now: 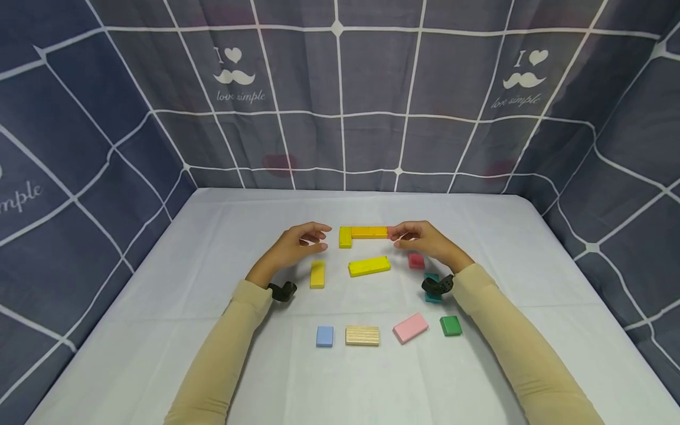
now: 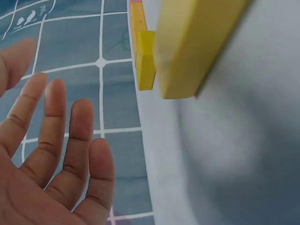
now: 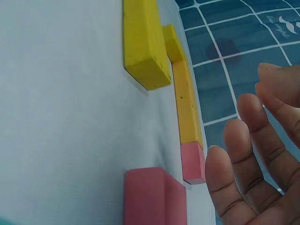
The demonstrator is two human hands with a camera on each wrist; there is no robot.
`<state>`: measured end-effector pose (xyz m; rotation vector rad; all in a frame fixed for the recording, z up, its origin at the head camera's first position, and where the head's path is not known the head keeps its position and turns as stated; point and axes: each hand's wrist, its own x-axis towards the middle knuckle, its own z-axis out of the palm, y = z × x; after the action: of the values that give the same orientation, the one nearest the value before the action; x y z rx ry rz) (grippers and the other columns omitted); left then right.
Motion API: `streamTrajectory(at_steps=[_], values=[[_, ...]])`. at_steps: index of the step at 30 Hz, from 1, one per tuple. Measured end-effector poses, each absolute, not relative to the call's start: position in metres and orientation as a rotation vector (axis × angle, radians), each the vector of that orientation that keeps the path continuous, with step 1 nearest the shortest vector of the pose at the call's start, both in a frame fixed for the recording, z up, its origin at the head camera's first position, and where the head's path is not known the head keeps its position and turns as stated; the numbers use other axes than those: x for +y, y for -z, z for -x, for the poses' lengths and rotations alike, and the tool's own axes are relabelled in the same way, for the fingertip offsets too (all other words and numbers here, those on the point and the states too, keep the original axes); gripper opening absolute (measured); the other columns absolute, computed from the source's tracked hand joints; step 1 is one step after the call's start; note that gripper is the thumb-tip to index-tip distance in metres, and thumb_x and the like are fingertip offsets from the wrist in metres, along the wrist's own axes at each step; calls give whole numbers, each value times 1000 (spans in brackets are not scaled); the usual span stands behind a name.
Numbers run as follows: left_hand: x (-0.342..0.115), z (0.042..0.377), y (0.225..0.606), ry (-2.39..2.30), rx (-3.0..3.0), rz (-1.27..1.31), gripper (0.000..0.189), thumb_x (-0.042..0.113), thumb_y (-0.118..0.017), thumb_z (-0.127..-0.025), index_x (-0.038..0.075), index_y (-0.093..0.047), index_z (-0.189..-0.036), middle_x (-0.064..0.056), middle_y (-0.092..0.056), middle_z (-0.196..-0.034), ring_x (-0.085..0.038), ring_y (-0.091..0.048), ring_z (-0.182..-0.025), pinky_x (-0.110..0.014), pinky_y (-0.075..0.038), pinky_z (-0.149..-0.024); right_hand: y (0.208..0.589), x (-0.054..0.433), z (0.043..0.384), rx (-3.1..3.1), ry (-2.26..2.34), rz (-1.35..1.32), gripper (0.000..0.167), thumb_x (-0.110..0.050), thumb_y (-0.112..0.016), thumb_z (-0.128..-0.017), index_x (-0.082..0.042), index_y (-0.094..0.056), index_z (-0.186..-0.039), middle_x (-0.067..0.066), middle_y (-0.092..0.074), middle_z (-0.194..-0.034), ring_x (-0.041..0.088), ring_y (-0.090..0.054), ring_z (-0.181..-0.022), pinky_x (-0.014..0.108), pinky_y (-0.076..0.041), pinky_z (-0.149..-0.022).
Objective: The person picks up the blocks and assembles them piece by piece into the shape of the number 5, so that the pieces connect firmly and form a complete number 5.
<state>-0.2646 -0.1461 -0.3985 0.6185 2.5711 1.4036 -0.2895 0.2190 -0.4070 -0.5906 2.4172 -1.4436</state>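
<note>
Toward the back of the white table, an orange-yellow block [image 1: 369, 232] lies crosswise, with a yellow block [image 1: 345, 237] at its left end and a small pink block [image 3: 192, 161] at its right. My left hand [image 1: 297, 245] hovers left of the yellow block, fingers loosely spread and nothing in them. At the other end, my right hand [image 1: 427, 241] has its fingertips close by the small pink block, which it partly hides in the head view. In the right wrist view those fingers [image 3: 253, 115] are relaxed and hold nothing.
Nearer me lie a long yellow block [image 1: 369, 266], a short yellow one [image 1: 317, 275], a red block [image 1: 416, 261] and a partly covered teal block [image 1: 432, 299]. The front row has blue [image 1: 324, 336], ribbed wooden [image 1: 362, 336], pink [image 1: 411, 328] and green [image 1: 451, 326] blocks. Patterned cloth [image 1: 372, 77] surrounds the table.
</note>
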Motion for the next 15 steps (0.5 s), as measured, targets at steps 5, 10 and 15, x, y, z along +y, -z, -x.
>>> streamTrajectory(at_steps=[5,10,15], values=[[-152,255,402,-1343,2587,-662,48,15,-76,-103,2,-62,-147,-22,-67,-136,-37,-61,-123,-56,-47,-109,411,221,285,2409,1414,610,34,-5,-71,-102,10,-68,-132,27,-71,-126,25,-64,-107,22,-53,-89],[-157,245,404,-1286,2575,-677,50,19,-76,-103,4,-61,-148,-20,-66,-138,-39,-60,-127,-57,-47,-110,415,221,281,2393,1373,647,34,-1,-71,-102,9,-67,-134,26,-71,-127,28,-64,-108,21,-53,-92],[-163,240,408,-1220,2554,-668,54,20,-79,-101,6,-60,-150,-18,-66,-140,-38,-59,-129,-58,-46,-112,416,220,279,2406,1314,728,32,0,-73,-100,9,-69,-131,24,-71,-126,33,-64,-113,22,-52,-97]])
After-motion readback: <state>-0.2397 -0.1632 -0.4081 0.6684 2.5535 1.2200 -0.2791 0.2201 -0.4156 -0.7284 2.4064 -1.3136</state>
